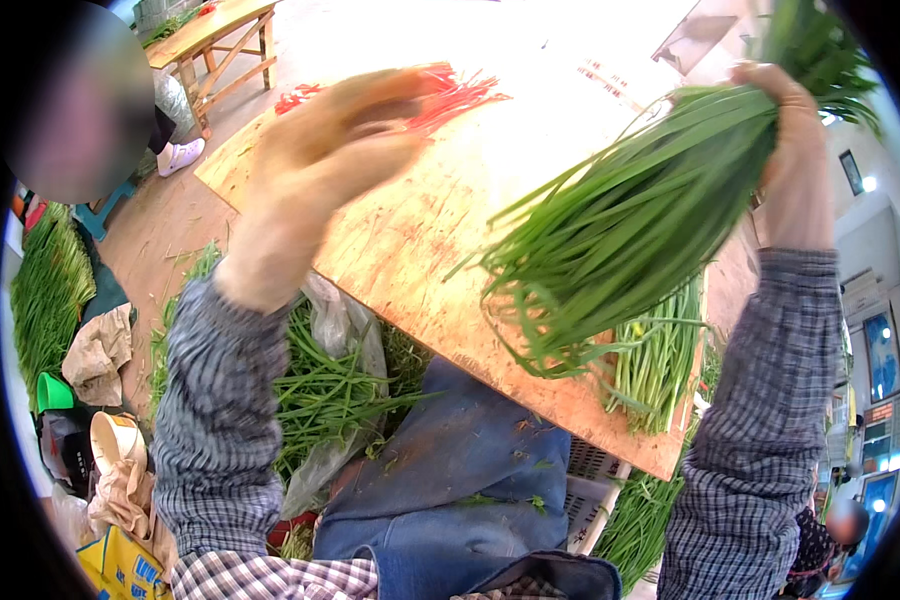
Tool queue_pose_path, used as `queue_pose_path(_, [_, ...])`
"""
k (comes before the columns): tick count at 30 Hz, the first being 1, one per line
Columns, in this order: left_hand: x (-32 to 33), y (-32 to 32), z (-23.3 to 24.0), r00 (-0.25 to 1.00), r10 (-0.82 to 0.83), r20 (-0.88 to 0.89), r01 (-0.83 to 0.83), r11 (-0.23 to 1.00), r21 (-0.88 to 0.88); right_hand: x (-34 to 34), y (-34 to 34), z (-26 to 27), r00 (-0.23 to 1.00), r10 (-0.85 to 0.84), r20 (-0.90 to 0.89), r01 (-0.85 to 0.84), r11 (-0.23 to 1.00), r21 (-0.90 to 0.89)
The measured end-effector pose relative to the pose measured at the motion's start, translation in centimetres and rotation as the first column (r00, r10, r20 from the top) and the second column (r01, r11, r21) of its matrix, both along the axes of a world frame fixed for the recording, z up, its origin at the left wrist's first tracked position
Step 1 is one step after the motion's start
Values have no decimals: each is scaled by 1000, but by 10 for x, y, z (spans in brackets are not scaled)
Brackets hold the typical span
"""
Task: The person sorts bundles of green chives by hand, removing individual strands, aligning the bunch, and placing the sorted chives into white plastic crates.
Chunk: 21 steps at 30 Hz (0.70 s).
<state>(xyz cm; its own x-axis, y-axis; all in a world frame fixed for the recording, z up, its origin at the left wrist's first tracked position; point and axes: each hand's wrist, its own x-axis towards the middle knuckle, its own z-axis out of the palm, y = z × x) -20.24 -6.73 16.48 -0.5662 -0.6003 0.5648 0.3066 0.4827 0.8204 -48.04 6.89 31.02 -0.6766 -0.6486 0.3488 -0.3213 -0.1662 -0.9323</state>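
Observation:
My right hand (pixel 791 142) is wrapped around a thick bunch of long green leaves, likely garlic chives (pixel 630 217), lifted above the wooden tabletop (pixel 420 247). The leaf ends hang toward the near edge, while more of the bunch sticks up past my fist. My left hand (pixel 322 157), blurred by motion, is over the left part of the table with thumb and fingers apart. Just past its fingertips lies a pile of red tie strands (pixel 461 94); whether they touch is unclear. On the table's right corner, a bunch of pale-stemmed greens (pixel 656 367) lies partly under the raised leaves.
A plastic bag of loose greens (pixel 330 397) is below the table at left, beside my blue apron (pixel 450 472). A white plastic crate (pixel 592 499) and more greens (pixel 637 525) are at lower right. Another wooden table (pixel 210 37) and a person's shoe (pixel 181 156) are at upper left.

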Motion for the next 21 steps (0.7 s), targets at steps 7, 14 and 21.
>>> queue_pose_path(7, [69, 42, -137, 927, -64, 368, 81, 996, -31, -13, -36, -84, 798, -508, -325, 515, 854, -70])
queue_pose_path(14, [151, 53, -308, 113, 457, 882, 207, 857, -471, -5, -42, -76, 903, -423, -82, 402, 896, -190])
queue_pose_path(21, [141, 29, -235, 112, 3, 994, 8, 1000, -3, -8, -38, -74, 940, -311, -140, 285, 941, -180])
